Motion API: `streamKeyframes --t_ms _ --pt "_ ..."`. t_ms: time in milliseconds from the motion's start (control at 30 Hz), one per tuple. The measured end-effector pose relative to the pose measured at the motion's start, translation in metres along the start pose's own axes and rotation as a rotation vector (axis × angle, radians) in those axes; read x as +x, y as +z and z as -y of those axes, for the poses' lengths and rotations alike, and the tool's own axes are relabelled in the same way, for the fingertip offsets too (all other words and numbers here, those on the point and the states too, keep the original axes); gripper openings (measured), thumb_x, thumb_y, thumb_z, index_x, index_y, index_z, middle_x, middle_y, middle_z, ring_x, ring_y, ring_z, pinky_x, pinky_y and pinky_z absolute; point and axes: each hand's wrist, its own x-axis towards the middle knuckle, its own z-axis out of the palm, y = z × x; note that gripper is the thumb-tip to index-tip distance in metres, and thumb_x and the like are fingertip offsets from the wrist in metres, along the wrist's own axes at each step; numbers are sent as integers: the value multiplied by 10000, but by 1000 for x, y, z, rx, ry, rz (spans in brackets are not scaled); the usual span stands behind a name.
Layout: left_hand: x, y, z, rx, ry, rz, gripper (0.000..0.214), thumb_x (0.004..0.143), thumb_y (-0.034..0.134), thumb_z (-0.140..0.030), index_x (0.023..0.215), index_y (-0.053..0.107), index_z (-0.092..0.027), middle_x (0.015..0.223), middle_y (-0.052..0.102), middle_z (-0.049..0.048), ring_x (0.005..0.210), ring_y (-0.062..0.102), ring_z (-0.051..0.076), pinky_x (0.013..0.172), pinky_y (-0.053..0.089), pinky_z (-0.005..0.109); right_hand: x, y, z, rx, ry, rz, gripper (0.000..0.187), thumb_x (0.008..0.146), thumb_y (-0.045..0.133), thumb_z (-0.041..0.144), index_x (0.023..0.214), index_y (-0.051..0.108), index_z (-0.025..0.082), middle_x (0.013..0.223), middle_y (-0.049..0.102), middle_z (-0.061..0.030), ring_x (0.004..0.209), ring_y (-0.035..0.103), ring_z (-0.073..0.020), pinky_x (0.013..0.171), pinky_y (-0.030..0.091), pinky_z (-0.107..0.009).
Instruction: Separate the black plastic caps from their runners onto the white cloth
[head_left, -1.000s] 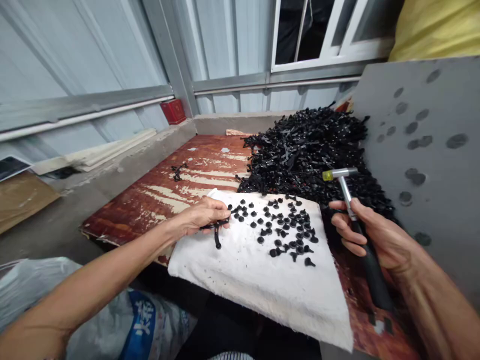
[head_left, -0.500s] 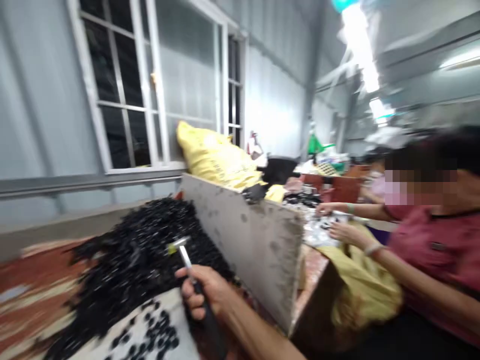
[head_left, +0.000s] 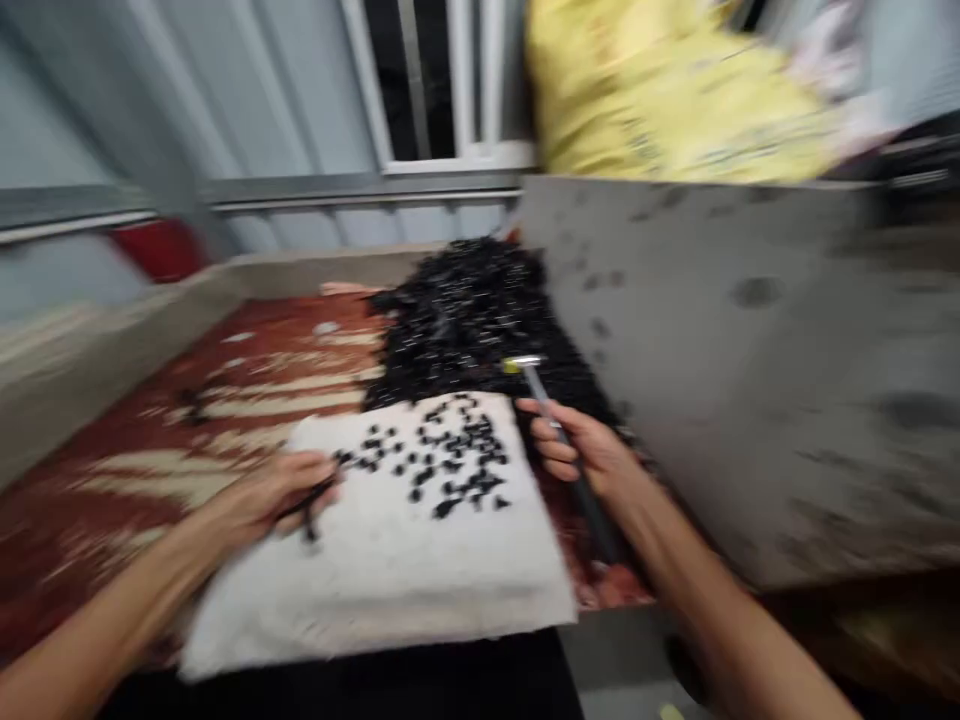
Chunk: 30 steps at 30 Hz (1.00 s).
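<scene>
Gripping a silver-headed, yellow-tipped, black-handled hammer (head_left: 594, 515) is your R hand (head_left: 581, 445), fingers wrapped round it, head end beyond your fist, approx. just R of a thick, white cloth pad (head_left: 420, 570). Your L hand (head_left: 289, 490) is at the pad's L edge, thumb & fingers pinching a thin, black, strip-like piece (head_left: 309, 525); blur hides its exact shape. Small, round, black bits (head_left: 452, 466) lie scattered on the pad, mostly its upper R part, w/ a few near your L fingertips. Behind the pad sits a big, glossy, black heap (head_left: 465, 320) on the worn, red-brown tabletop (head_left: 259, 350). R of that: a flat, grey, spotted board (head_left: 675, 300), w/ a bulging yellow sack (head_left: 667, 110) behind.
</scene>
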Motion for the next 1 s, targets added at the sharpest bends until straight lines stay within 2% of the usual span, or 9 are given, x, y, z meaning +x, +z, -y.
streamKeyframes --t_ms 33,100,267,433,600,733,867,1000 --pt "-13 -9 9 -53 -61 -47 362 789 718 -453 750 603 -112 590 591 -15 382 425 39 336 275 162 6 -4 -4 -21 26 -8 168 807 649 301 923 580 201 558 361 95 390 142 -33 323 145 -134" --pt "-24 -18 17 -163 -126 -76 371 668 809 -415 712 597 -113 563 604 7 360 432 48 306 228 163 16 -10 -10 -78 72 -15 212 759 701 318 915 609 207 576 388 80 394 165 -31 320 159 -145" --pt "-14 -21 14 -277 -108 -33 412 567 869 -388 723 614 -105 595 647 50 407 511 87 280 262 164 18 -7 -19 -213 92 -63 247 764 715 390 920 702 200 604 369 46 390 202 -26 324 152 -181" --pt "-14 -21 18 -289 -101 4 369 633 852 -373 717 608 -109 591 654 51 406 518 85 283 272 162 17 -4 -21 -361 35 -157 254 737 710 416 899 740 223 629 345 34 402 207 -22 321 158 -184" --pt "-15 -21 16 -283 -96 -10 318 678 825 -343 705 602 -119 574 649 35 386 504 75 284 295 165 19 -7 -21 -371 68 -161 271 737 714 413 930 745 224 630 339 35 397 227 -15 323 185 -176" --pt "-14 -20 15 -264 -106 -12 261 730 786 -301 699 597 -123 583 657 38 389 523 81 289 302 166 19 -6 -22 -350 75 -157 212 792 678 388 919 731 225 624 342 38 385 230 -11 321 173 -170" --pt "-14 -19 16 -268 -108 -23 224 770 750 -267 699 595 -122 577 655 37 381 519 75 289 292 161 19 0 -21 -310 97 -194 236 868 596 391 948 724 210 613 358 40 360 259 -5 316 173 -152" --pt "-14 -19 15 -273 -113 -20 211 789 735 -244 703 586 -122 574 651 36 385 524 79 288 294 160 19 4 -21 -264 113 -218 230 757 683 323 945 722 196 576 372 53 326 274 -17 264 238 -123"
